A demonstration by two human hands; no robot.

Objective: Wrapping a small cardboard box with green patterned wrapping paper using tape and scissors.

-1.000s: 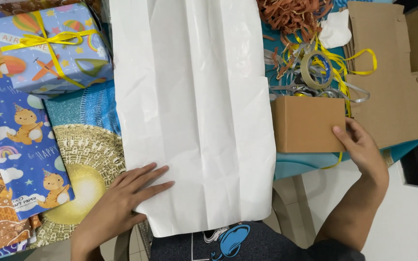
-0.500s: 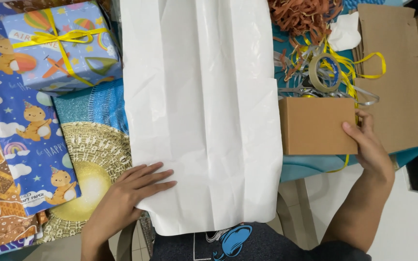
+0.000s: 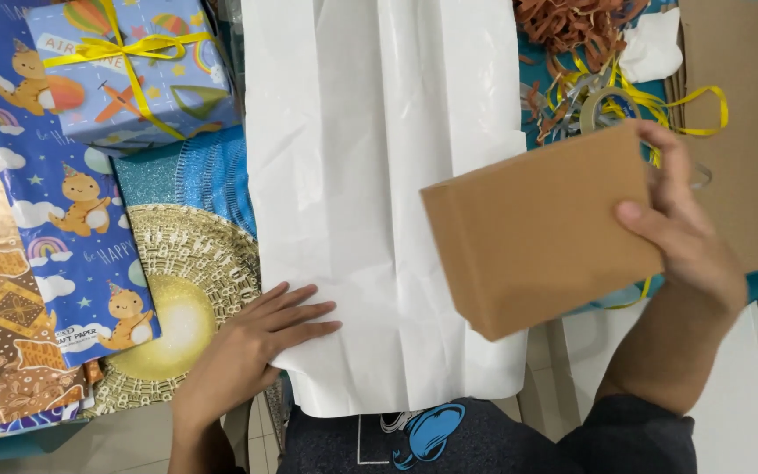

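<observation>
Nearest of all, the left hand (image 3: pixel 243 355) lies flat with its fingers spread out, pressing down on the near left corner of a big white sheet of paper (image 3: pixel 370 175). It holds nothing; it just rests on the sheet. The white paper runs from the near edge far up the middle of the table. On the right, the right hand (image 3: pixel 690 250) grips a plain brown cardboard box (image 3: pixel 537 228) by its right side, thumb on the top face and fingers curled round the far edge. The box is lifted up in the air, tilted a bit, and it hangs over the right edge of the white paper. To the left of the white sheet lie a shiny gold and blue round-pattern paper (image 3: pixel 177 298) and a blue wrapping paper with little bears (image 3: pixel 63 202). Farther back on the left sits a wrapped gift (image 3: pixel 133 70) tied with yellow ribbon. Far on the right are tangled ribbons (image 3: pixel 607 96) and flat brown cardboard (image 3: pixel 747 105).
</observation>
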